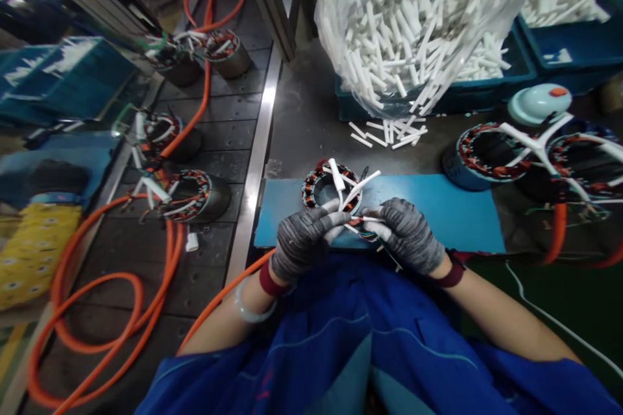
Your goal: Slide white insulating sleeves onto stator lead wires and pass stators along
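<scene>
A motor stator [325,189] with copper windings lies on a blue mat [438,207] in front of me, white sleeves sticking up from its leads. My left hand [302,240], in a grey glove, is closed in a pinch on a white sleeve and wire at the stator's near edge. Beside it my right hand [406,233], also gloved, pinches thin coloured wire leads [365,230] with a white sleeve on them. The two hands almost touch.
A clear bag of white sleeves [413,19] stands in a blue bin behind the mat, loose sleeves [389,133] spilled below it. More stators [487,155] sit at right. Left, a conveyor [195,194] carries stators among orange cables [97,311].
</scene>
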{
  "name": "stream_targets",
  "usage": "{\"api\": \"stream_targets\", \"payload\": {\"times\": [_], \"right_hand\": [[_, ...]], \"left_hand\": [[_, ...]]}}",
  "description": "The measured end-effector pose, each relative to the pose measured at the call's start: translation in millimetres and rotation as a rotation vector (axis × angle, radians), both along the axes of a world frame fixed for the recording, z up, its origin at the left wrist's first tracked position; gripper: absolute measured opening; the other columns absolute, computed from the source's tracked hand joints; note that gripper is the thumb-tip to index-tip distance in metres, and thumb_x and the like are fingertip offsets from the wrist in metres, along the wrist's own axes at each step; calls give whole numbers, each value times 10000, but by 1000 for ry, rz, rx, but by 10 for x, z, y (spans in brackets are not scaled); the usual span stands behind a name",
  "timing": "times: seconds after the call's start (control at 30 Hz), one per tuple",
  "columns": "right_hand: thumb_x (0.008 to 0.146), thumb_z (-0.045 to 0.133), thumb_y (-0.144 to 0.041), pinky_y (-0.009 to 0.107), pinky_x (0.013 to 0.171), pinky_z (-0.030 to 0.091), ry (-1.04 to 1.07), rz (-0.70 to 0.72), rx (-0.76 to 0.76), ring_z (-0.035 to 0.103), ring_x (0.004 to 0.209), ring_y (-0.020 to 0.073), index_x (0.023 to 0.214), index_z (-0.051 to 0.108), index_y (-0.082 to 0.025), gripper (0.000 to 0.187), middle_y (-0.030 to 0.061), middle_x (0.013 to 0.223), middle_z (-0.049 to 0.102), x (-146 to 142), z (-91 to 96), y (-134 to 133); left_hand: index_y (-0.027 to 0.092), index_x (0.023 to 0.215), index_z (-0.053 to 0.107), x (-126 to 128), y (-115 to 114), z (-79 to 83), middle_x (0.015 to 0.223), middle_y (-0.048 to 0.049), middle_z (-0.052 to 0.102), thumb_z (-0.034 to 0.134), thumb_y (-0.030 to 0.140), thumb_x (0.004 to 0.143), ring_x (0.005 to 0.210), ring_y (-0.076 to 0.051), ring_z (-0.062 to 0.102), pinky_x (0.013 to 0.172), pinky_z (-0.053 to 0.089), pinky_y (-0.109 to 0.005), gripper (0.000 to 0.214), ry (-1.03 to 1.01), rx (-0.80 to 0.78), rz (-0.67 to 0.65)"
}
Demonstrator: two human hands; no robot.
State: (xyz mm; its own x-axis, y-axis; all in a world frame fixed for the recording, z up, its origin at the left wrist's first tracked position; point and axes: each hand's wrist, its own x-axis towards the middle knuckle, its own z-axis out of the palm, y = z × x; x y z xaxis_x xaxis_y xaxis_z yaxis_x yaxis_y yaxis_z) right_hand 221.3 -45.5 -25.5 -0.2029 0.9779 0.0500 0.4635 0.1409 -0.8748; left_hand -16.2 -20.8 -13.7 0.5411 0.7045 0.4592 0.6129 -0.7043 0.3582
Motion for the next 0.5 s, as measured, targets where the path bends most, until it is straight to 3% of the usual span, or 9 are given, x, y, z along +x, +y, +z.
{"api": "stream_targets", "payload": {"times": [0.13, 0.2, 0.3, 0.4, 0.5], "right_hand": [[955, 523, -660, 295, 539, 501, 355, 156, -503, 589, 526, 163, 859, 761, -210, 517, 26, 607, 672, -178, -84, 26], [954, 454, -732, 284, 437, 441, 463, 168, -650, 530, 438, 154, 819, 733, -204, 613, 14, 514, 606, -278, -116, 39], [943, 467, -752, 303, 571, 537, 443, 99, -519, 651, 614, 183, 874, 740, -216, 606, 53, 706, 723, -262, -140, 27], [974, 469, -704, 335, 797, 573, 377, -93, -322, 706, 797, 196, 974, 754, -224, 558, 74, 907, 778, -44, -156, -21], [998, 458, -660, 329, 730, 567, 354, -275, -295, 682, 680, 179, 1001, 736, -205, 533, 60, 794, 765, 163, -208, -73]], "left_hand": [[219, 1033, 781, -12, 18, -65, 1154, -74, 791, 630, 251, 984, 888, -186, 791, 772, 650, -296, 162, -28, -5, 4], [218, 1029, 771, -26, -7, -78, 1150, -76, 792, 617, 243, 987, 858, -181, 788, 749, 643, -293, 162, -20, 6, 10], [222, 1098, 733, -57, -72, -39, 1166, -77, 788, 644, 238, 967, 884, -189, 778, 745, 625, -304, 159, 34, 35, 16], [200, 1230, 665, -69, -96, 25, 1250, -128, 749, 740, 382, 898, 1122, -283, 717, 948, 584, -446, 386, 78, 119, 144], [162, 1274, 649, -51, -10, 15, 1303, -163, 715, 768, 501, 847, 1289, -367, 613, 1156, 415, -614, 558, 166, 83, 163]]}}
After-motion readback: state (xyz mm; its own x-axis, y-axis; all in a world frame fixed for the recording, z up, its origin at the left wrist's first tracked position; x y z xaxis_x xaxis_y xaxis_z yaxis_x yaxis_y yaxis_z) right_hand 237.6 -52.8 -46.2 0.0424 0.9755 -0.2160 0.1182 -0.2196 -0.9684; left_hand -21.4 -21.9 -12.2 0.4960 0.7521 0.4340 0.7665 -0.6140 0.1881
